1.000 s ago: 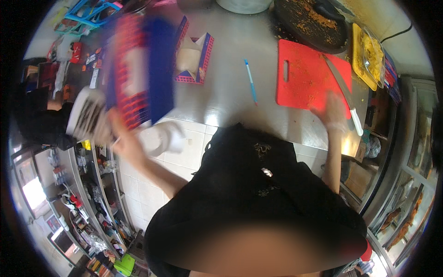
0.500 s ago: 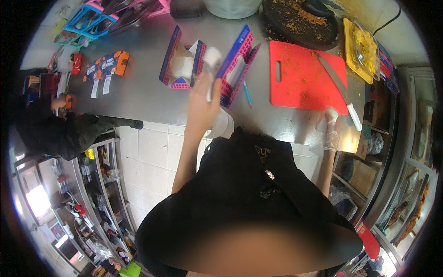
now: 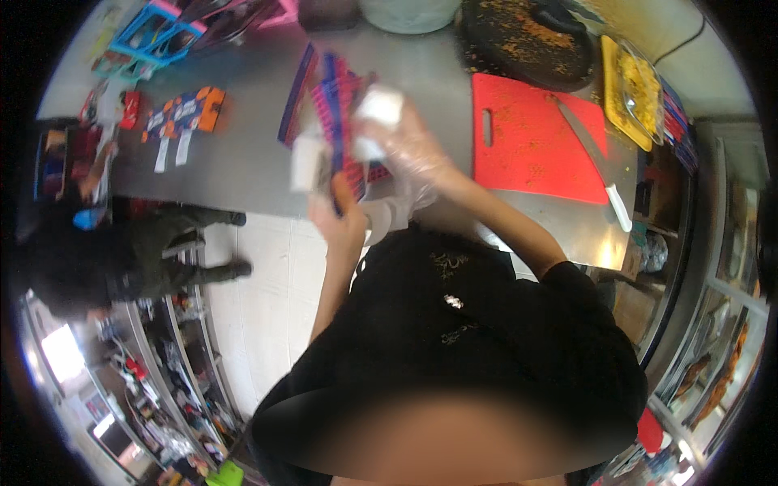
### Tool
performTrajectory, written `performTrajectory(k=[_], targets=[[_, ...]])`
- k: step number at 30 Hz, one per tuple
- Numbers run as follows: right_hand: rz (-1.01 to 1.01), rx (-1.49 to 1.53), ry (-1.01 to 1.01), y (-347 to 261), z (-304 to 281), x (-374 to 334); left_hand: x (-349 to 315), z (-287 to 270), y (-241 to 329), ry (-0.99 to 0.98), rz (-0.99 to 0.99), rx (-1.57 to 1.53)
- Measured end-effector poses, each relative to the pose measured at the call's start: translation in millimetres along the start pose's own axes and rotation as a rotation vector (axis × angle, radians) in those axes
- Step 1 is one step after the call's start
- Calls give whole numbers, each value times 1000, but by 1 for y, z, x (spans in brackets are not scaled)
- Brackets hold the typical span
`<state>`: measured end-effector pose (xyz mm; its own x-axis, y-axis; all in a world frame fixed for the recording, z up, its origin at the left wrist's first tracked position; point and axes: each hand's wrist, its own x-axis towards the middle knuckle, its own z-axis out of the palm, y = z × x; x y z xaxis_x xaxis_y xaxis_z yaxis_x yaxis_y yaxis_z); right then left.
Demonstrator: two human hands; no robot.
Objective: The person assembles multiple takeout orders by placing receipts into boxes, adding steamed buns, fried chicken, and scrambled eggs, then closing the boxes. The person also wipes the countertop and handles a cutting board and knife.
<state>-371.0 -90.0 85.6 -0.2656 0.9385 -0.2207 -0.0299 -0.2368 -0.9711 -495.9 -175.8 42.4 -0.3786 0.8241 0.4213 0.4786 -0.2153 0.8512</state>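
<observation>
My left hand [image 3: 339,217] is closed at the lower end of a blue and pink carton [image 3: 336,113], which is blurred by motion. A white block-shaped thing [image 3: 308,162] sits right by these fingers; whether they hold it too, I cannot tell. In a clear plastic glove, my right hand [image 3: 413,150] grips a white wrapped bundle [image 3: 381,107] just right of the carton. Another blue carton panel [image 3: 297,97] stands behind on the steel table [image 3: 243,174]. White rolled material [image 3: 381,220] shows below my hands at the table edge.
A red cutting board [image 3: 535,154] with crumbs and a white-handled knife [image 3: 596,158] lies to the right. Beyond are a dark crumb-strewn pan [image 3: 527,40] and a yellow tray [image 3: 620,93] of food. Orange-blue boxes [image 3: 186,113] stand left; a person [image 3: 121,251] is farther left.
My right hand has come from beside the cutting board to the cartons and grips a white bundle. My left hand has shifted down, with a carton now tilted in it. The other person has moved.
</observation>
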Motion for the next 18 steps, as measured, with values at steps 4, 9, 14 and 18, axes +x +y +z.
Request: performTrajectory(k=[4, 9, 14, 18], targets=[[-58, -134, 78, 22, 11, 8, -8, -5, 1, 138, -218, -303], [-493, -1289, 21, 35, -12, 15, -5, -15, -7, -7, -183, -125], [-372, -1262, -443, 38, -18, 22, -1, 6, -34, 80, 176, 263], [-406, -959, -389, 48, -29, 15, 16, 2, -31, -77, 163, 354]])
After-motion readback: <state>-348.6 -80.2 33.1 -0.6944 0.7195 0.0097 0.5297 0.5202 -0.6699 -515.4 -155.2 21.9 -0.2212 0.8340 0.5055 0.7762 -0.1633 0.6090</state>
